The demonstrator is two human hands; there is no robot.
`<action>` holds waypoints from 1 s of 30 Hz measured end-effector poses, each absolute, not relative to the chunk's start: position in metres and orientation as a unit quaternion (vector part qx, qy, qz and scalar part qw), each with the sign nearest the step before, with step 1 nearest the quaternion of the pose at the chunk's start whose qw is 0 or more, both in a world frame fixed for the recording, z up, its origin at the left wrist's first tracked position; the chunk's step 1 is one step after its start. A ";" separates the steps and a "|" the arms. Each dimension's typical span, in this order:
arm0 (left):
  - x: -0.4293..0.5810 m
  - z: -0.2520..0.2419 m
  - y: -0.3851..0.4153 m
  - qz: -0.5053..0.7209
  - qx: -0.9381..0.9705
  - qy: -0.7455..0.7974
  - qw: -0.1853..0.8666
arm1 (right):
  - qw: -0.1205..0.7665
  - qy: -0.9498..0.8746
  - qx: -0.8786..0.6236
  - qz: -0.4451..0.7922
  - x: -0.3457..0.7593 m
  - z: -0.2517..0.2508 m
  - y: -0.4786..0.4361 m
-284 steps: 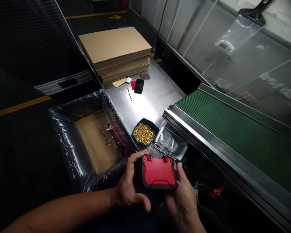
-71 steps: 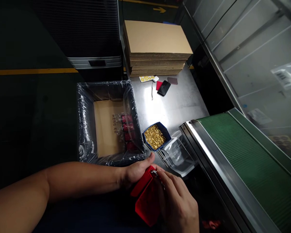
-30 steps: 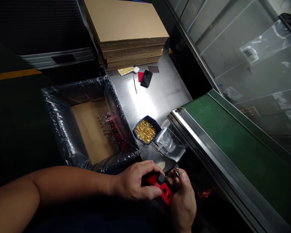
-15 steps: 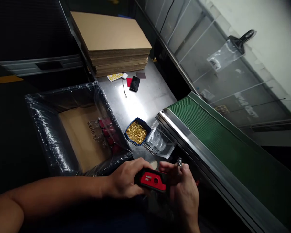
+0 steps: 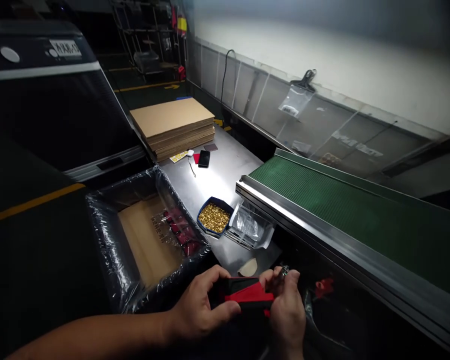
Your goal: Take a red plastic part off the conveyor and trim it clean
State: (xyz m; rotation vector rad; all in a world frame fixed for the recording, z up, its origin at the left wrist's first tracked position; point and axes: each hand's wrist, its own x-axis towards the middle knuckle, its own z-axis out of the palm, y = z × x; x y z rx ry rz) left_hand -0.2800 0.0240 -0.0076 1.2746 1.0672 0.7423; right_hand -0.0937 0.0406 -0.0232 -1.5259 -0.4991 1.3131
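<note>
Red-and-black case (image 5: 247,295) is gripped edge-on in both hands, left hand (image 5: 200,310) and right hand (image 5: 287,312), near the bench (image 5: 217,172); few red pieces lie in the lined box (image 5: 135,240), so packing appears barely begun.

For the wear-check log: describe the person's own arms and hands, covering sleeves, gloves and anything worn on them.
Both hands are bare: no gloves on the left hand or the right hand. The left forearm is uncovered along all of its visible length, with no sleeve, watch or band in view. No ring can be made out on the fingers. Only the right wrist shows at the frame's bottom edge, also unsleeved.
</note>
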 end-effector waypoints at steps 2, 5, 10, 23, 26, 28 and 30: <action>-0.269 -0.011 0.011 0.314 0.546 0.500 0.595 | 0.507 -0.221 -0.631 0.544 -0.088 -0.022 0.034; -0.255 -0.015 -0.007 0.309 0.552 0.532 0.563 | 0.489 -0.235 -0.621 0.566 -0.080 -0.022 0.022; -0.244 -0.002 -0.017 0.274 0.586 0.539 0.540 | 0.477 -0.297 -0.581 0.589 -0.068 -0.032 -0.006; -0.286 -0.053 -0.090 0.174 0.301 0.494 0.797 | 0.343 -0.406 -0.574 0.623 -0.131 -0.144 -0.029; -0.300 -0.056 -0.113 0.151 0.321 0.524 0.775 | 0.315 -0.493 -0.642 0.495 -0.120 -0.188 0.004; -0.303 -0.058 -0.128 0.151 0.337 0.550 0.749 | 0.273 -0.557 -0.663 0.418 -0.109 -0.211 0.029; -0.305 -0.060 -0.142 0.168 0.316 0.588 0.725 | 0.229 -0.612 -0.670 0.353 -0.100 -0.229 0.051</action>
